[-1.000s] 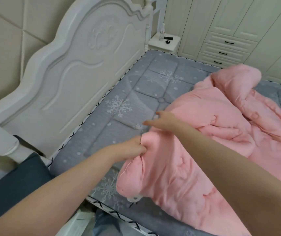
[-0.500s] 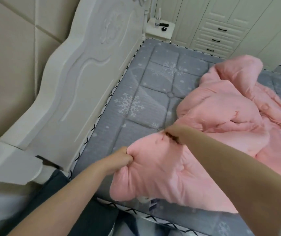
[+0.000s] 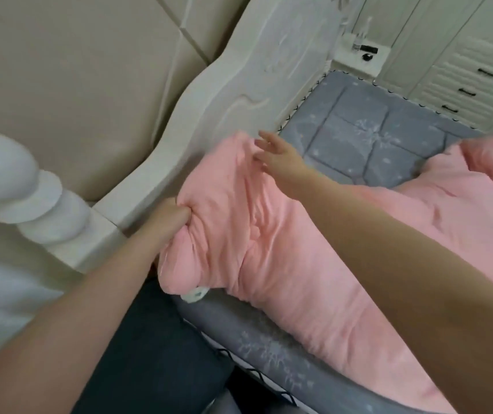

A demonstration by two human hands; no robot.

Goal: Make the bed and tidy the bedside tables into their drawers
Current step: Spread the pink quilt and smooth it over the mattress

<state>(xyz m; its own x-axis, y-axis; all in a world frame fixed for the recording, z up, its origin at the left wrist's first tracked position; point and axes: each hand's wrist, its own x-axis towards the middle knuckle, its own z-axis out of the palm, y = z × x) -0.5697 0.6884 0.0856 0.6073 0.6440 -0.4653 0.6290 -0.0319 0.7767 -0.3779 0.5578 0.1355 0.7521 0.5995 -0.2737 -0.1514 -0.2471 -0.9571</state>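
Left hand (image 3: 171, 216) clenched on corner of pink quilt (image 3: 284, 234), just beside headboard (image 3: 239, 94). Right hand (image 3: 279, 158) released, fingers spread, resting on quilt's top edge. Quilt bunched across grey mattress (image 3: 367, 144).

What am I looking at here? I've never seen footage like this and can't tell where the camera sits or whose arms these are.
The camera is worn on a person's head, looking down at their own bare arms; there is no machine. The left hand grips a bunched corner of a pink quilt near the white headboard. The right hand rests on the quilt with fingers spread. Beneath lies a grey snowflake-patterned mattress. Far off, a bedside table holds small dark items.
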